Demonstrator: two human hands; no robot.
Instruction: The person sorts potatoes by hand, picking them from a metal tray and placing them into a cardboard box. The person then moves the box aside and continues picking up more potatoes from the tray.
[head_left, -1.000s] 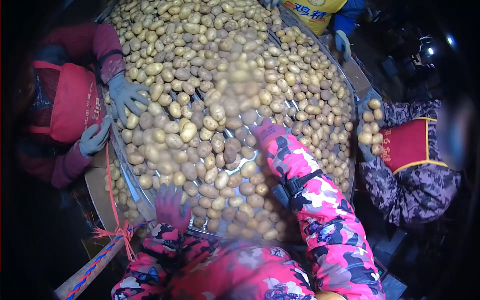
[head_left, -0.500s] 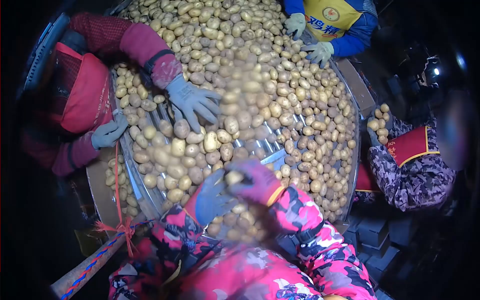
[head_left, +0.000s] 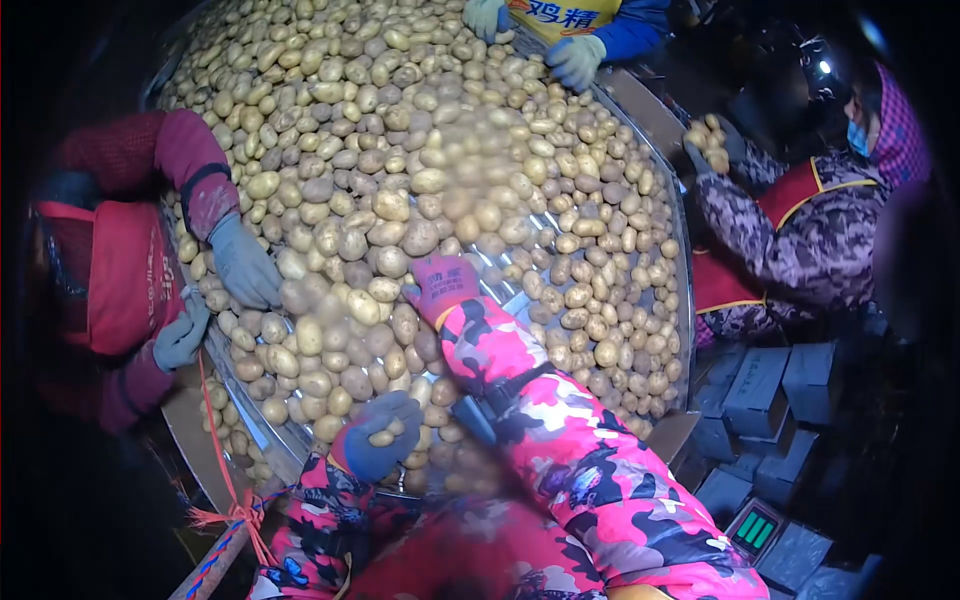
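Observation:
Potatoes (head_left: 390, 207) cover a wide sorting surface in front of me. Low in the view, my left hand (head_left: 378, 436), in a grey-blue glove, is curled round a couple of small potatoes (head_left: 385, 434) near the surface's close edge. My right hand (head_left: 443, 284), in a pink glove, reaches forward over the middle of the pile. Its fingers point to the left among the potatoes, and its fingertips are partly hidden, so what they hold cannot be made out.
A co-worker's gloved hands (head_left: 243, 263) are at the left edge, another's (head_left: 576, 62) at the far edge. At right, a person in camouflage sleeves holds potatoes (head_left: 707, 143). Grey boxes (head_left: 756, 392) stand lower right. A pole with rope (head_left: 216, 565) is lower left.
My hands have parted: the right reached forward onto the pile, the left moved down and left, its palm now showing potatoes. The view shifted, and the left co-worker's hand drew back toward the edge.

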